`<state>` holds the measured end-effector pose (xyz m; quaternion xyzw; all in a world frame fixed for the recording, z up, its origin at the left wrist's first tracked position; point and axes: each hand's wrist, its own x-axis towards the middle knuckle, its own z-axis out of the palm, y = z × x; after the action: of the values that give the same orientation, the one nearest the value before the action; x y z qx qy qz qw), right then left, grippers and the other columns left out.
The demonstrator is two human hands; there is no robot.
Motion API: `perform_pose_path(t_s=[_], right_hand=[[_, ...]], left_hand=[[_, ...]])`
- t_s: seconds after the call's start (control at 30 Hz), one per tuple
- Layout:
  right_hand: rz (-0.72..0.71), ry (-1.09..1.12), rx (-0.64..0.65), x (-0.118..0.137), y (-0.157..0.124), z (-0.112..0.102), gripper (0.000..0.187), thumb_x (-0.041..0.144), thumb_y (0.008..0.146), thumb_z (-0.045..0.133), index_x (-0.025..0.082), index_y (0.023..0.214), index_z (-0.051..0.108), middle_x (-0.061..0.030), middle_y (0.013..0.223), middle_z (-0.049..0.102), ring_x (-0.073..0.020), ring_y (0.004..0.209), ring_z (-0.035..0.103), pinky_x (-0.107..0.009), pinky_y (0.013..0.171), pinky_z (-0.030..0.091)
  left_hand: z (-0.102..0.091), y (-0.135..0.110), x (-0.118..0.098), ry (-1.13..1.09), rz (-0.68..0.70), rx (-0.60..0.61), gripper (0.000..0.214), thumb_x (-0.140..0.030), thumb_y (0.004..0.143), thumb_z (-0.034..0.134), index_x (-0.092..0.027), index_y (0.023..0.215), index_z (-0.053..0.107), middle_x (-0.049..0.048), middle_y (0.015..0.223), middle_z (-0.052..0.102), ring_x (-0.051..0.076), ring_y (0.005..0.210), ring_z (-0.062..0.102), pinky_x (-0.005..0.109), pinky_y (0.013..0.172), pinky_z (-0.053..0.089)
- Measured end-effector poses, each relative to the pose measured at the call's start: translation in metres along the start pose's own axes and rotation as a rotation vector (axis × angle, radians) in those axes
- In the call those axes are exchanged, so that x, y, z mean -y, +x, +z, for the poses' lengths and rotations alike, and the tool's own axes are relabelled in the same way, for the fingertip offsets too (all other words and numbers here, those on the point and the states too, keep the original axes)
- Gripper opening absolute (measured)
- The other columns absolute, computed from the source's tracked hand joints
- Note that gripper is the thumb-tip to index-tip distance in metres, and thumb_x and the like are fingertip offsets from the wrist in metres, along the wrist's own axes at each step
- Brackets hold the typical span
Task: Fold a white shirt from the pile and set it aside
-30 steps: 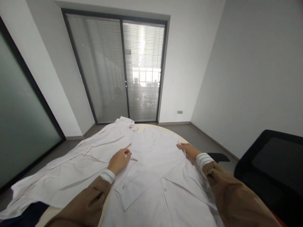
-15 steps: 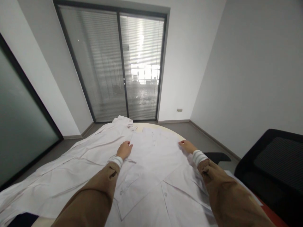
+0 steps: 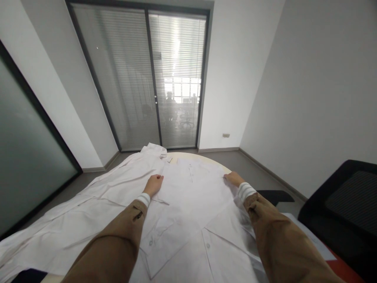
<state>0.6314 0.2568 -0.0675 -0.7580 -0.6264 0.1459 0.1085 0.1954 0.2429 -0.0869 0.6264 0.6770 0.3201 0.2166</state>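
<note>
The white shirt (image 3: 188,204) lies spread between the hands. Left hand (image 3: 153,184) and right hand (image 3: 232,179) rest open-palmed on its far side edges (grasping nothing), likely pressing the folded-in sleeves flat. A second white garment (image 3: 88,212) sprawls left of the left hand.

No legible writing, label, brand or number anywhere. Only plain white cloth on the shirt (image 3: 188,200) between the left hand (image 3: 153,184) and the right hand (image 3: 232,179), with nothing printed or stitched to be made out. Just beyond the left hand's fingertips, a small pale patch (image 3: 169,159), perhaps a tag, too small to read. Far past the right hand, low on the wall (image 3: 229,98), a small plate (image 3: 226,135), showing no marking at this size.
</note>
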Motion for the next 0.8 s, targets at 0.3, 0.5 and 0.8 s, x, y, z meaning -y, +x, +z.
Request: perform_pose_path(t_s=[0.3,0.5,0.8], right_hand=[[0.073,0.175,-0.12,-0.002,-0.002,0.008,0.027,0.026,0.094,0.057,0.008,0.113,0.066,-0.0116,0.1,0.073,-0.0189,0.088,0.068,-0.027,0.079,0.052],[0.01,0.096,-0.308,0.016,-0.016,0.015,0.049,0.034,0.093,0.052,0.015,0.139,0.05,-0.0169,0.13,0.062,-0.0275,0.12,0.057,-0.039,0.099,0.044],[-0.19,-0.223,0.086,0.06,-0.076,0.026,0.073,0.068,0.095,0.029,0.027,0.156,0.028,-0.0092,0.167,0.011,-0.0367,0.151,0.011,-0.062,0.116,0.016]], left_hand=[[-0.003,0.003,0.0,0.078,-0.012,-0.008,0.019,-0.019,0.084,0.054,-0.014,0.073,0.07,0.0082,0.076,0.073,0.022,0.079,0.069,0.026,0.07,0.045],[-0.005,-0.02,-0.024,0.148,0.035,-0.111,0.034,-0.027,0.091,0.055,-0.013,0.122,0.06,0.0164,0.116,0.068,0.026,0.107,0.065,0.033,0.092,0.047],[-0.035,-0.102,-0.065,0.53,0.11,0.342,0.042,-0.06,0.075,0.064,-0.018,0.074,0.064,0.0154,0.084,0.071,0.036,0.089,0.067,0.045,0.08,0.048]])
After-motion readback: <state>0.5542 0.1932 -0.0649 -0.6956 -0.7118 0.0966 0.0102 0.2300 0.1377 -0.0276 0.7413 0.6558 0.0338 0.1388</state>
